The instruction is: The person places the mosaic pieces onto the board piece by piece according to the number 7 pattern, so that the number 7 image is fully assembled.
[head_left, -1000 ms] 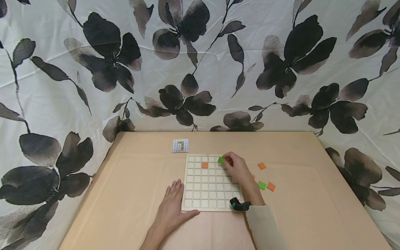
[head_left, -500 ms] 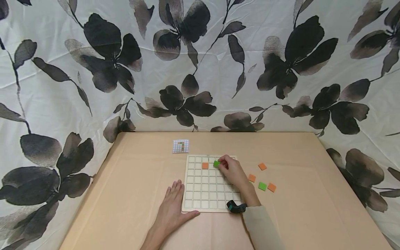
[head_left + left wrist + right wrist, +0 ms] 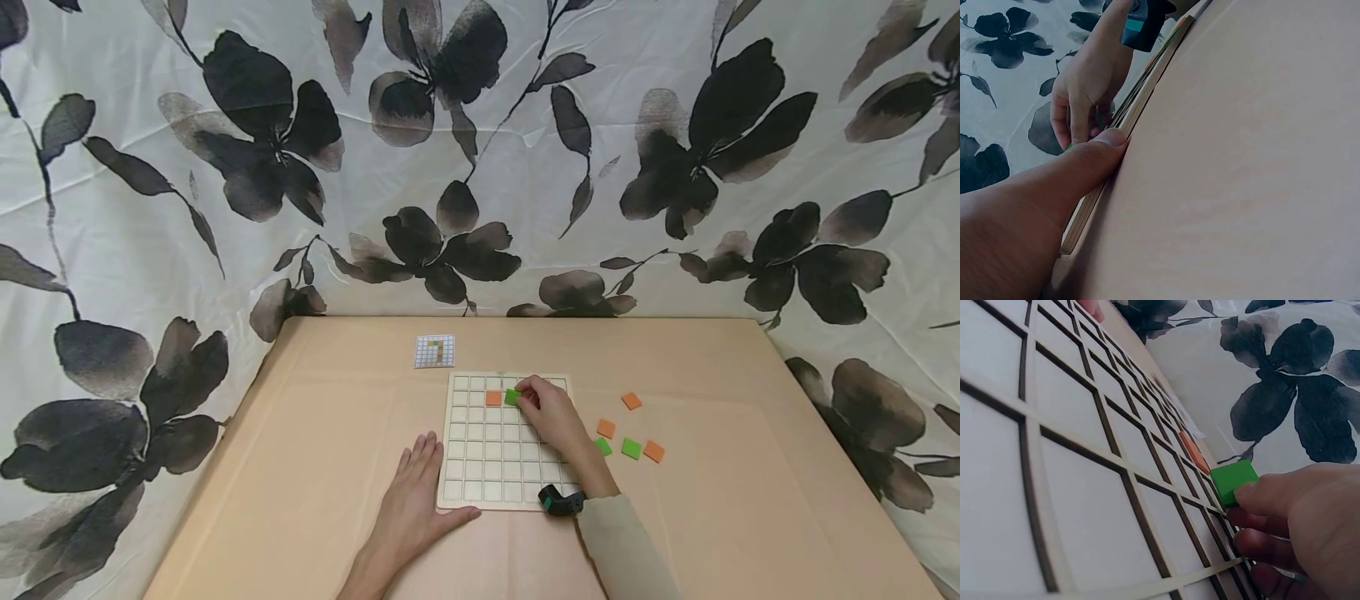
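A wooden board with a square grid lies on the table, and an orange square tile sits in one of its upper cells. Thumb and fingers of my right hand pinch a green square tile just right of the orange one. In the right wrist view this green tile is tilted, close over the grid. My left hand lies along the board's left side with straight fingers. Its thumb rests against the board's near edge in the left wrist view.
Right of the board lie several loose tiles, among them a green tile and an orange tile. A small card with a printed grid pattern is behind the board. Floral cloth hangs at the table's back edge.
My right hand has carried the green tile leftward and slightly nearer, up beside the orange tile. A loose green tile has come into view past the right forearm. My left hand stays put.
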`<state>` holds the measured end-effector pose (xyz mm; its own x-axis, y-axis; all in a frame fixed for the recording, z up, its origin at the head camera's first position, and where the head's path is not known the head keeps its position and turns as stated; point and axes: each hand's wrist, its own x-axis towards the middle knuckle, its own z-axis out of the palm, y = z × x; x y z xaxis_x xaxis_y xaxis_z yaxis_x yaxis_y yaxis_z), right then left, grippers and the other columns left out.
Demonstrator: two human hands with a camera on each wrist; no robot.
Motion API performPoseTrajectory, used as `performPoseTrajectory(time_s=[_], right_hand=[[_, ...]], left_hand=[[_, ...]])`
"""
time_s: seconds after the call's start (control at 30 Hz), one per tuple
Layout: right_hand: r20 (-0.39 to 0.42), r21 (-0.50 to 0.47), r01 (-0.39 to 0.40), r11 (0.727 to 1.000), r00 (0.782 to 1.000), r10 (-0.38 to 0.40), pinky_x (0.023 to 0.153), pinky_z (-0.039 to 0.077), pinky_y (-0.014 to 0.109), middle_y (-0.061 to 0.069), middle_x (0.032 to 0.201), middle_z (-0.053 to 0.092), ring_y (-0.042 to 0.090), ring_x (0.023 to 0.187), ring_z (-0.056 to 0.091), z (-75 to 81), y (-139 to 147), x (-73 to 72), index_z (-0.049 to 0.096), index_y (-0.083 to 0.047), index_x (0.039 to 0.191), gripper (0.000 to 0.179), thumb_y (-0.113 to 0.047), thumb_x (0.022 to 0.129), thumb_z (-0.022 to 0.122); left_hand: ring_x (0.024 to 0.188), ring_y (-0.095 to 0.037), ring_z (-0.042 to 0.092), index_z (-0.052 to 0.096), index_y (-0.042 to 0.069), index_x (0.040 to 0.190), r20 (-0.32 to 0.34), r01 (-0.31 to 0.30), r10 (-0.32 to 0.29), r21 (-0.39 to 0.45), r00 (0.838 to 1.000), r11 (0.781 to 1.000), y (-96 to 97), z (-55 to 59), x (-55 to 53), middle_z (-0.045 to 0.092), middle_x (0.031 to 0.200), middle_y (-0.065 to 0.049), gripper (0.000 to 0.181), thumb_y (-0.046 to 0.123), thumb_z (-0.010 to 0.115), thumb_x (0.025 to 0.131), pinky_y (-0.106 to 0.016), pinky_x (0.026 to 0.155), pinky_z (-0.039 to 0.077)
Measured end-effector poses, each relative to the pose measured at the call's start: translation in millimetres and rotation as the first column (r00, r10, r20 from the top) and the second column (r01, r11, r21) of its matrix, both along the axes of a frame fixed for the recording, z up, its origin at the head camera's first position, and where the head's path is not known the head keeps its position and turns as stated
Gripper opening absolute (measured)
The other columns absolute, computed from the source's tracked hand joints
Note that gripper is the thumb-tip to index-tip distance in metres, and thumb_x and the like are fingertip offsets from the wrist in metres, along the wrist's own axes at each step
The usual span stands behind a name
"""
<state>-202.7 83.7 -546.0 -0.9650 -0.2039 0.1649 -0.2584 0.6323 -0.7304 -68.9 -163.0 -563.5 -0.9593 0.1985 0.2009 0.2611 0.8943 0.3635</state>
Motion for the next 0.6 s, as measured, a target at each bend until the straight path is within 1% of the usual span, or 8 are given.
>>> performPoseTrajectory(time_s=[0.17,0.33,0.6], right_hand=[[-0.024,0.020,-0.003,1.000,1.000,0.004,0.065,0.049,0.022,-0.003,0.086,0.064,0.010,0.075,0.054,-1.4,-2.1,-1.0,0.068,-0.013,0.107,0.011,-0.013,0.096,0.066],[-0.024,0.040,0.001,0.999,1.000,0.000,0.065,0.049,0.023,-0.003,0.088,0.064,0.010,0.076,0.054,-0.9,-3.0,-1.4,0.069,-0.013,0.108,0.012,-0.014,0.097,0.066],[-0.032,0.071,0.002,0.997,1.000,0.001,0.066,0.048,0.022,-0.003,0.091,0.062,0.010,0.078,0.052,-0.7,-3.9,-1.3,0.070,-0.013,0.113,0.017,-0.013,0.096,0.066]], left_hand=[[0.150,-0.035,0.033,0.044,-0.005,0.147,0.000,0.002,-0.002,-0.011,1.000,1.000,0.4,-0.5,-0.9,0.039,0.158,-0.021,0.115,0.078,0.068,0.073,-0.047,0.127,0.026],[0.151,-0.035,0.032,0.044,-0.005,0.147,0.023,0.004,-0.003,-0.010,1.000,1.000,0.8,1.3,-1.7,0.038,0.159,-0.022,0.114,0.078,0.067,0.074,-0.047,0.128,0.025],[0.151,-0.036,0.033,0.044,-0.006,0.147,0.026,0.005,-0.005,-0.003,1.000,1.000,1.2,2.9,-2.2,0.038,0.158,-0.022,0.113,0.078,0.067,0.074,-0.048,0.128,0.025]])
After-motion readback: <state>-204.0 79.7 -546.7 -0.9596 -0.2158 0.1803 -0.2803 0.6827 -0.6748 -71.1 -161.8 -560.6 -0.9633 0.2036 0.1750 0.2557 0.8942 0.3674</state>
